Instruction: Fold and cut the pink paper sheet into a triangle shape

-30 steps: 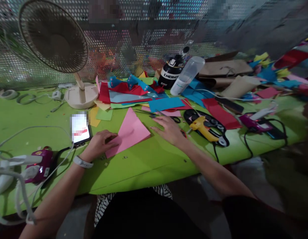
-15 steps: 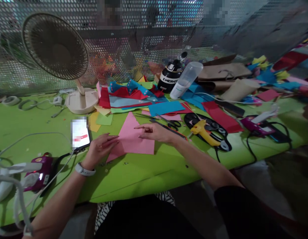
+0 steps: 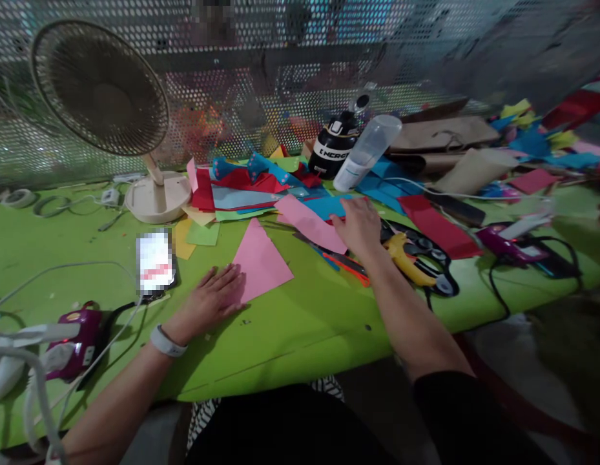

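A pink paper triangle (image 3: 263, 265) lies flat on the green table. My left hand (image 3: 215, 294) rests palm down on its left corner, fingers stretched out and holding nothing. Farther right, a curved pink paper strip (image 3: 312, 223) lies partly over a blue sheet (image 3: 323, 206) and the cutting tools. My right hand (image 3: 360, 226) reaches over the right end of the blue sheet, its fingers apart and its thumb near the strip's edge. Just below the strip are an orange-handled tool (image 3: 355, 271) and a blue one. The black-handled scissors are hidden beneath the strip and hand.
Right of my right hand, a yellow glue gun (image 3: 409, 261) lies on a black holder. A phone (image 3: 155, 261) and a purple device (image 3: 77, 339) with cables are on the left. Behind stand a fan (image 3: 157, 197), a black bottle (image 3: 331, 152) and a clear bottle (image 3: 370, 152).
The pink strip has come away from the pink sheet, leaving a triangle. My right hand has moved right, away from the triangle. My left hand has flattened onto it.
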{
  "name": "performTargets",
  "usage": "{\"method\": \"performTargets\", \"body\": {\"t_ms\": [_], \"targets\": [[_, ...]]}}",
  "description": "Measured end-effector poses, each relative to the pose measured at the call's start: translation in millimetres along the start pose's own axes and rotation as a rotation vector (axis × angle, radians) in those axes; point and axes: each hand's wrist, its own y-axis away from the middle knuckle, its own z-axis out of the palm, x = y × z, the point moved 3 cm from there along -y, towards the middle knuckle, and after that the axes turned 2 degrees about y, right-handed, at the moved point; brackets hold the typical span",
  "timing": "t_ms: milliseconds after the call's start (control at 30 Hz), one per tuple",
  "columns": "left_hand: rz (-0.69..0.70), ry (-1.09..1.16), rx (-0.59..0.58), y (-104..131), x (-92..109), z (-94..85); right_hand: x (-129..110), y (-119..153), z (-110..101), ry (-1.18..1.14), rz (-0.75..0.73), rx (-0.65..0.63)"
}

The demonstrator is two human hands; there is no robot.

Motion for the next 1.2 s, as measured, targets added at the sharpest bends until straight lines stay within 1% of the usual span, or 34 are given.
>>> {"method": "performTargets", "body": {"t_ms": [33,67,100,133,167,200,233,267,333,467,567,633,700,733,767,833,900,1000,1067,1133,1167,1200], "targets": [[0.003,-0.016,-0.007,0.4,1.0,0.0,-12.7,6.4,-3.0,-0.006,-0.090,0.054],[0.004,-0.025,-0.014,0.8,2.0,-0.2,-28.2,14.8,-4.5,-0.044,-0.201,0.064],[0.002,-0.031,-0.016,1.1,3.1,-0.8,-45.9,25.3,-3.3,-0.100,-0.348,-0.009],[-0.002,-0.035,-0.012,1.4,4.2,-1.7,-63.9,37.8,-0.7,-0.162,-0.505,-0.116],[-0.006,-0.036,-0.005,1.7,5.4,-2.8,-80.8,51.8,3.2,-0.205,-0.659,-0.253],[-0.007,-0.033,0.007,2.1,6.7,-4.2,-94.9,65.7,7.1,-0.226,-0.791,-0.364],[-0.008,-0.026,0.023,2.4,8.1,-5.9,-105.7,78.0,10.6,-0.218,-0.893,-0.426],[-0.011,-0.012,0.042,2.8,9.3,-7.7,-113.3,87.8,13.8,-0.200,-0.957,-0.445],[-0.019,0.038,0.084,3.6,11.4,-12.1,-121.0,100.2,19.5,-0.152,-1.020,-0.410],[-0.089,0.199,0.143,4.9,11.5,-19.8,-122.4,107.7,25.0,-0.107,-1.085,-0.275],[-0.165,0.368,0.216,5.6,8.3,-24.3,-120.8,106.0,24.6,-0.151,-1.096,-0.213],[-0.270,0.466,0.302,6.7,2.8,-26.6,-118.5,102.1,22.9,-0.251,-1.073,-0.217],[-0.416,0.567,0.390,8.5,-4.9,-27.2,-114.7,96.4,20.5,-0.383,-1.023,-0.241],[-0.490,0.642,0.416,9.3,-8.6,-26.2,-112.5,93.5,19.2,-0.453,-0.996,-0.250],[-0.554,0.733,0.423,10.0,-11.7,-24.4,-110.4,90.9,17.9,-0.523,-0.970,-0.255],[-0.641,0.930,0.397,10.2,-14.6,-19.3,-107.4,87.3,16.0,-0.654,-0.934,-0.261],[-0.671,1.111,0.342,9.3,-12.4,-14.3,-106.6,86.3,15.6,-0.771,-0.913,-0.278],[-0.644,1.367,0.283,6.6,-4.4,-9.8,-108.6,88.1,16.5,-0.949,-0.867,-0.339],[-0.626,1.489,0.327,5.2,-2.0,-10.0,-110.9,89.9,17.0,-1.073,-0.799,-0.398],[-0.644,1.526,0.417,4.8,-3.8,-11.7,-112.9,91.3,17.0,-1.187,-0.709,-0.450],[-0.658,1.530,0.446,4.6,-5.1,-12.3,-113.6,91.9,16.6,-1.239,-0.668,-0.465],[-0.665,1.539,0.450,4.1,-5.8,-12.6,-114.3,92.4,15.9,-1.284,-0.638,-0.475]]}}
